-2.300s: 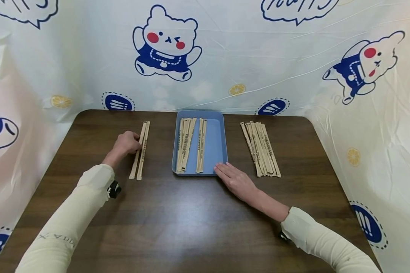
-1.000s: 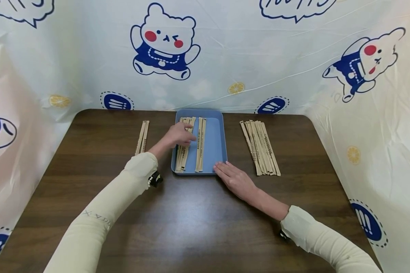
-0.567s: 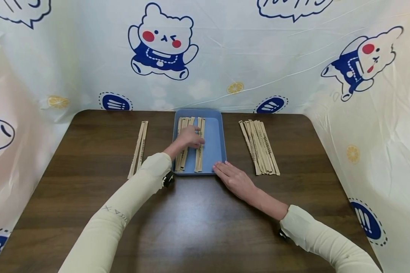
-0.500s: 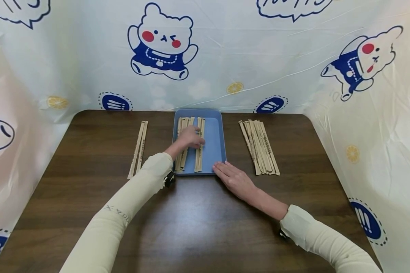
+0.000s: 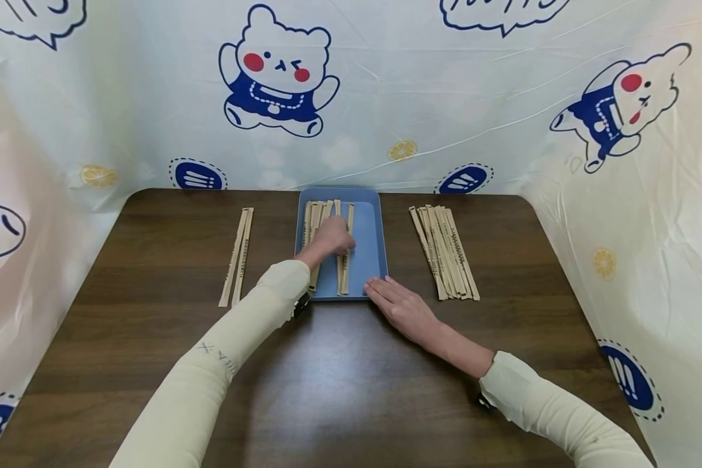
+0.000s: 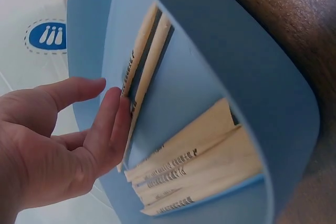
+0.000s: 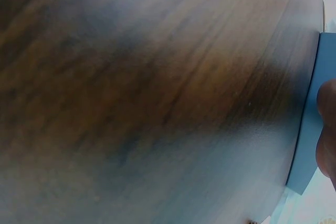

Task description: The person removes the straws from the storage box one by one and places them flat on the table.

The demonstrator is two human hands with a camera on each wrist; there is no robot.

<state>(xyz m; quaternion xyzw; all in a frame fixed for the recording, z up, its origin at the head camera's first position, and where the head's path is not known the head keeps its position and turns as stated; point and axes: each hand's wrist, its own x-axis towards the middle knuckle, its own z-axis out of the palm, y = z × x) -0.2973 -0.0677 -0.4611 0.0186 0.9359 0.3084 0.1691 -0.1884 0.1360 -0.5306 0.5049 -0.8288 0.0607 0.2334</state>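
A blue tray (image 5: pixel 370 227) holds slim sticks in printed brown paper wrappers: a bunch (image 5: pixel 308 221) on the left and a pair (image 5: pixel 344 283) near the middle. My left hand (image 5: pixel 335 235) is over that pair in the head view and hides its midsection. In the left wrist view, bent fingers of my left hand (image 6: pixel 63 145) touch the two sticks (image 6: pixel 148 72), with the thumb apart from them. My right hand (image 5: pixel 402 309) rests its extended fingers on the tray's near right corner. In the right wrist view, fingertips (image 7: pixel 328 119) lie against the tray wall (image 7: pixel 311 129).
Two more wrapped sticks (image 5: pixel 243 260) lie on the brown wooden table (image 5: pixel 351 390) left of the tray. Right of it is a larger bunch of sticks (image 5: pixel 444 253). A patterned curtain (image 5: pixel 386 97) stands behind the table and along its sides.
My left hand has come from the sticks on the left of the table into the tray. The middle pair's far ends have spread apart. My right hand has stayed at the corner.
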